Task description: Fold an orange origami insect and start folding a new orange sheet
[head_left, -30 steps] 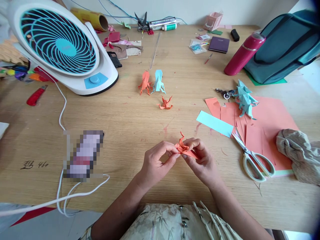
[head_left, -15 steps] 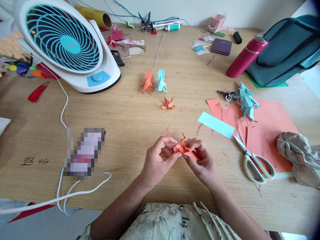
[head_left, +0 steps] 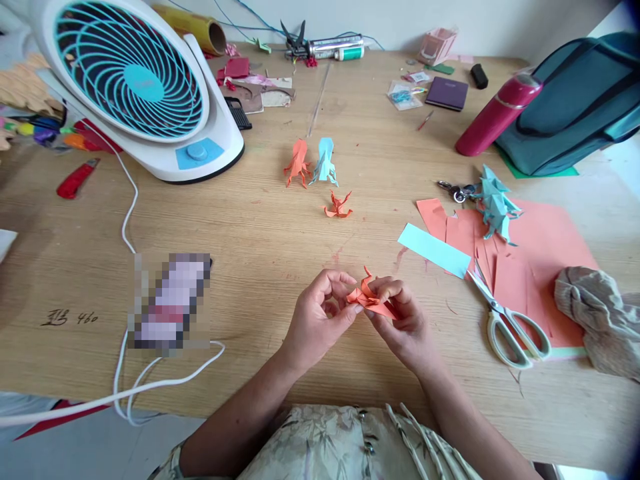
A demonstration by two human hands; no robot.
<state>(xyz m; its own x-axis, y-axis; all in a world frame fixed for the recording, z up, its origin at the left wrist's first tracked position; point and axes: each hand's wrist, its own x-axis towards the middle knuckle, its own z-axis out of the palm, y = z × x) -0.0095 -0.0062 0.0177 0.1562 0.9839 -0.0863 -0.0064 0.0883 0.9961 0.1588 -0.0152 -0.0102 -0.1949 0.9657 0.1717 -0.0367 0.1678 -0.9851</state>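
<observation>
Above the near edge of the wooden tabletop [head_left: 260,220], the left hand [head_left: 320,320] and right hand [head_left: 405,327] both pinch an orange paper figure [head_left: 369,297]. A fan [head_left: 135,87] stands at the far-left corner; scissors [head_left: 510,320] lie on orange paper sheets [head_left: 540,247] toward the right edge.

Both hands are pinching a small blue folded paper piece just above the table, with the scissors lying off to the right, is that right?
Not quite. In the head view the folded paper piece pinched between the left hand and right hand is orange, not blue. The scissors do lie to the right.
</observation>
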